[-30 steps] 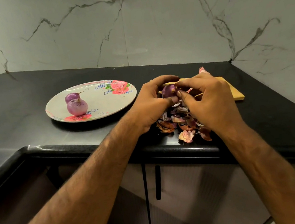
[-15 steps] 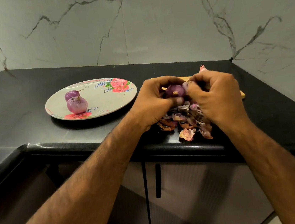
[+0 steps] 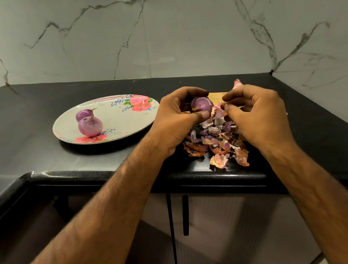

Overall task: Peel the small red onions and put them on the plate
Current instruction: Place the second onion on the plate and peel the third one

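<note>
Just right of the plate (image 3: 124, 124), L hand (image 3: 173, 118) grips a small red onion (image 3: 201, 104) w/ curled fingers; R hand (image 3: 259, 117) pinches a skin scrap (image 3: 217, 107) beside it. Peel pile (image 3: 218, 144) lies under both hands, also right of plate. Two peeled onions (image 3: 90, 126) sit on plate's left part.

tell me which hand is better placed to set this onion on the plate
Left. The left hand grips the onion and is next to the plate; the right hand sits farther away, pinching a bit of peel above the skin pile.
</note>
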